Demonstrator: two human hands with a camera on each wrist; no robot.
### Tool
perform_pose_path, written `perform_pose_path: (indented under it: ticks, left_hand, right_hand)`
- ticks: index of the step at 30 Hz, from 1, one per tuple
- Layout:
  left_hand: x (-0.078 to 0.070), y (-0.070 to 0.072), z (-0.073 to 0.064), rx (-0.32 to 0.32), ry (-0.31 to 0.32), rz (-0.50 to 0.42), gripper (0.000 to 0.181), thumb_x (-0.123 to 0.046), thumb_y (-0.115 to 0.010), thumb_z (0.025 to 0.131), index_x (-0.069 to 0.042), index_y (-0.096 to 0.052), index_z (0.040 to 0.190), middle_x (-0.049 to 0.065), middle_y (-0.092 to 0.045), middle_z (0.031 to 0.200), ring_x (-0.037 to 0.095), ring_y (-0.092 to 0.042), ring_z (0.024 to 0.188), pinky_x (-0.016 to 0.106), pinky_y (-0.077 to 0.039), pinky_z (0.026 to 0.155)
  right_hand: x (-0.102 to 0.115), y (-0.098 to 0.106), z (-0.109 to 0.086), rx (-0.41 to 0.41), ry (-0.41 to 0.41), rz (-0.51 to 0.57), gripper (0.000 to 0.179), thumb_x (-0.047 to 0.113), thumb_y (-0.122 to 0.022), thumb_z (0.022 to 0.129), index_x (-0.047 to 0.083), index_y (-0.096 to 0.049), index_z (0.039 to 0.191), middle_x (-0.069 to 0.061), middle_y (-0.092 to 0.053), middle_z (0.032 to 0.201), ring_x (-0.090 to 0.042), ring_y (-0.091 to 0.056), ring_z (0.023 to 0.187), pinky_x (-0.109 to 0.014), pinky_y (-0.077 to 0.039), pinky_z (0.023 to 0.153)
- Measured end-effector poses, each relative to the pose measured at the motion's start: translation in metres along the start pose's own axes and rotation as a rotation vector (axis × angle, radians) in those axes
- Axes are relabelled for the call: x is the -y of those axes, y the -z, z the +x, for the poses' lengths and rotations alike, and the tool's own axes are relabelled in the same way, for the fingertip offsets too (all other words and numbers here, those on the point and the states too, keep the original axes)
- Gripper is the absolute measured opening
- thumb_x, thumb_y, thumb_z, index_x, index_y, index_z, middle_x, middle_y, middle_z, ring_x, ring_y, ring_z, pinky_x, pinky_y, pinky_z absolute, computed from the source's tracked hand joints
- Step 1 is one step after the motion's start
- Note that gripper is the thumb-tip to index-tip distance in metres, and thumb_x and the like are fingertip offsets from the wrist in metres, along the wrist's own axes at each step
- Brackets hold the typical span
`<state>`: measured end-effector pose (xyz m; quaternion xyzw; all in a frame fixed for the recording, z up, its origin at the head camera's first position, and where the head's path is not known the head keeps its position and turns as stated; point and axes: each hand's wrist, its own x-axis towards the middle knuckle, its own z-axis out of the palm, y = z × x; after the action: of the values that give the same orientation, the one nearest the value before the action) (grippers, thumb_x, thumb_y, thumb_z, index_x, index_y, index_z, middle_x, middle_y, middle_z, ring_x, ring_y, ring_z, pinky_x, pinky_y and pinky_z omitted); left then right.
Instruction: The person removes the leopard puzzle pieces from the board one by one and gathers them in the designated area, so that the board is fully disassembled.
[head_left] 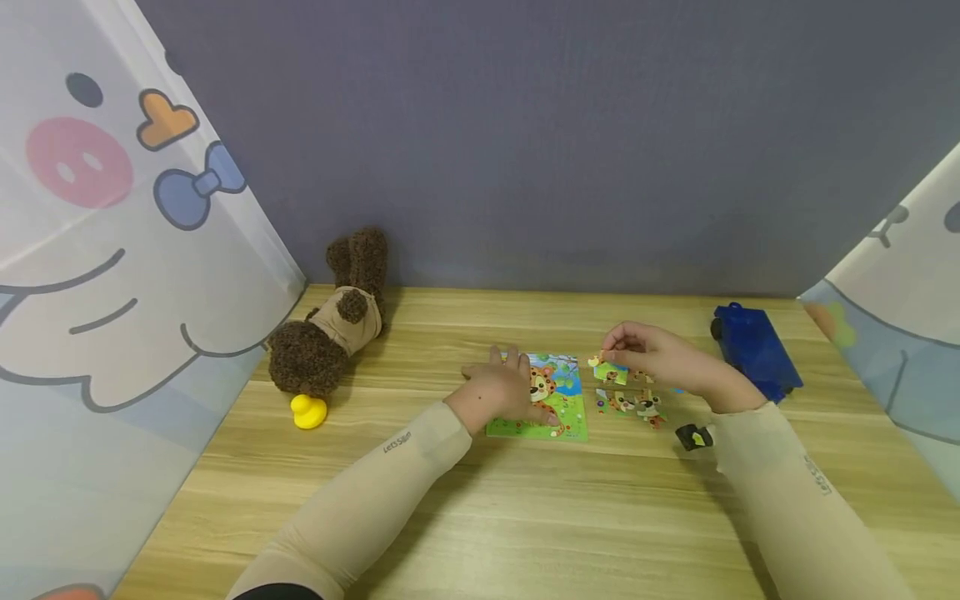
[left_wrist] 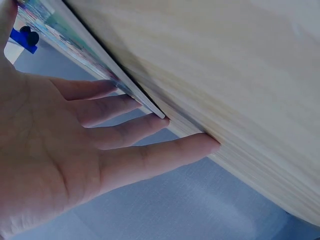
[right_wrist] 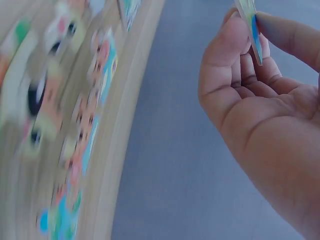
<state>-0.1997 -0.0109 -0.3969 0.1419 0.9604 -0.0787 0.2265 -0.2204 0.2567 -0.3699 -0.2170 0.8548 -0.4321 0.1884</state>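
Left panel [head_left: 105, 233]: white, printed with cartoon figures; stands along the left side of the worktop [head_left: 540, 517], which is wood-grained.

Bear [head_left: 307, 358]: brown plush, tan shirt; lies with its head toward the near side and its legs toward the grey wall [head_left: 540, 150].

Duck [head_left: 309, 412]: yellow; just beside the bear's head; contact cannot be told.

Left hand [head_left: 502, 393]: beige sleeve; fingers spread and nearly straight, resting on the board, grasping nothing; the outermost finger reaches past the board's edge to the worktop.

Board [head_left: 566, 408]: picture of a spotted animal on green ground, blue sky above; flat on the worktop, its left part under the left hand.

Piece [right_wrist: 255, 37]: thin, partly blue; raised off the worktop, just right of the board, between right thumb and forefinger.

Right hand [head_left: 663, 360]: beige sleeve; thumb and forefinger closed in a pinch on the piece, other fingers curled.

Loose pieces [head_left: 626, 402]: several, printed with animal faces; on the worktop, right of the board.

Black item [head_left: 693, 437]: small, yellow-green mark; near the right sleeve.

Car [head_left: 757, 350]: blue toy, dark wheels; far right.
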Motion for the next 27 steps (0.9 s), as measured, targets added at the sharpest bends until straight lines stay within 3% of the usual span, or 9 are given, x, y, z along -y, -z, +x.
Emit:
perform_pose_path:
  ticks: [6,15,22,27]
  left_hand:
    - [0.001,-0.001,-0.001,-0.008,-0.012,-0.009,0.125,-0.095,-0.051,0.085,-0.015,-0.014,0.174,0.009,-0.009,0.183,0.042,-0.013,0.169,0.076,-0.042,0.117]
    - [0.002,-0.002,0.001,-0.011,-0.019,-0.009,0.125,-0.094,-0.051,0.085,-0.015,-0.014,0.174,0.009,-0.009,0.183,0.042,-0.013,0.169,0.077,-0.043,0.116]
    - [0.002,-0.001,0.0,-0.008,-0.019,-0.001,0.124,-0.094,-0.05,0.086,-0.015,-0.013,0.174,0.009,-0.009,0.183,0.043,-0.013,0.168,0.076,-0.044,0.115]
    - [0.002,-0.001,0.0,-0.002,-0.017,0.001,0.124,-0.094,-0.05,0.086,-0.015,-0.012,0.174,0.01,-0.009,0.183,0.043,-0.013,0.168,0.077,-0.044,0.115]
  right_hand:
    - [-0.019,0.02,-0.027,-0.029,-0.01,-0.028,0.021,0.024,-0.057,0.113,0.005,-0.061,0.12,-0.011,-0.065,0.109,-0.02,-0.062,0.088,-0.034,-0.056,0.073]
    - [-0.062,0.04,-0.056,-0.025,-0.062,-0.154,0.018,0.019,-0.056,0.112,0.005,-0.064,0.12,-0.007,-0.065,0.111,-0.009,-0.058,0.088,-0.028,-0.052,0.07]
    - [-0.084,0.041,-0.064,0.076,-0.132,-0.093,0.018,0.013,-0.052,0.113,-0.001,-0.062,0.118,-0.009,-0.065,0.106,-0.009,-0.054,0.078,-0.027,-0.05,0.063]
    - [-0.089,0.038,-0.063,0.091,-0.148,-0.081,0.017,0.011,-0.052,0.112,-0.001,-0.062,0.118,-0.01,-0.065,0.107,-0.009,-0.051,0.074,-0.026,-0.048,0.06]
